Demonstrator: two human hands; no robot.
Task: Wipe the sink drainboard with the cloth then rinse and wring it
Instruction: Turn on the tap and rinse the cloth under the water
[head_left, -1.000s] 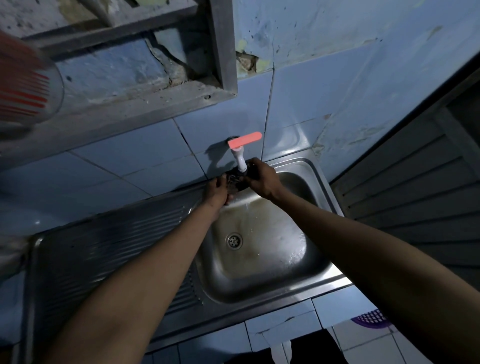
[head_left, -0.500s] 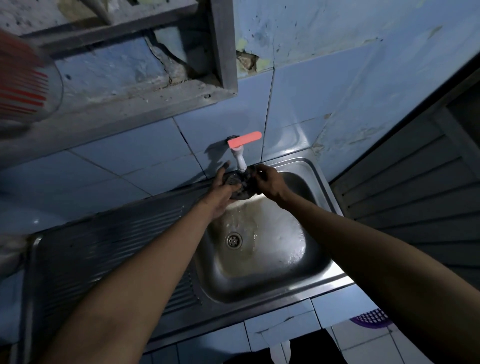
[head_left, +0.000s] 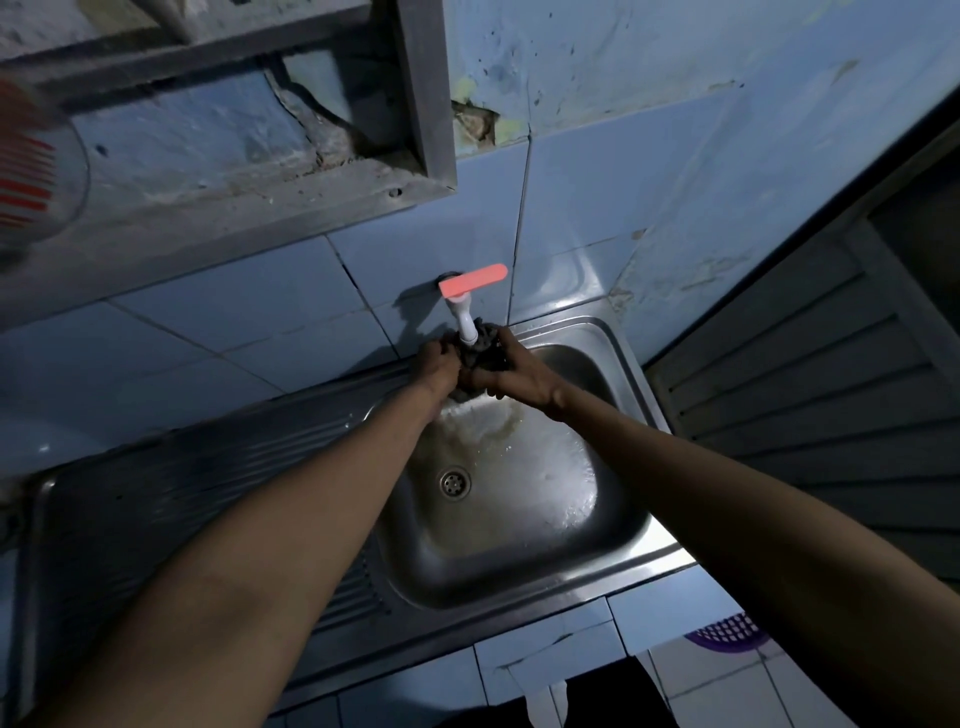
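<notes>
A dark, bunched cloth (head_left: 480, 353) is held right under the spout of a white tap (head_left: 464, 322) with an orange-red lever. My left hand (head_left: 436, 366) grips the cloth's left side and my right hand (head_left: 522, 371) grips its right side. Water runs down from the cloth into the steel sink basin (head_left: 519, 519), where it pools around the drain (head_left: 455, 481). The ribbed steel drainboard (head_left: 208, 499) lies to the left of the basin, partly covered by my left forearm.
Blue wall tiles rise behind the sink, with a grey metal frame (head_left: 426, 104) above. A blurred red-striped round object (head_left: 31, 176) hangs at the far left. A louvred panel (head_left: 810, 405) stands to the right, and a purple basket (head_left: 727, 631) is on the floor.
Both hands have closed more tightly around the cloth under the tap and shifted slightly, kneading it. More water is spread in the basin.
</notes>
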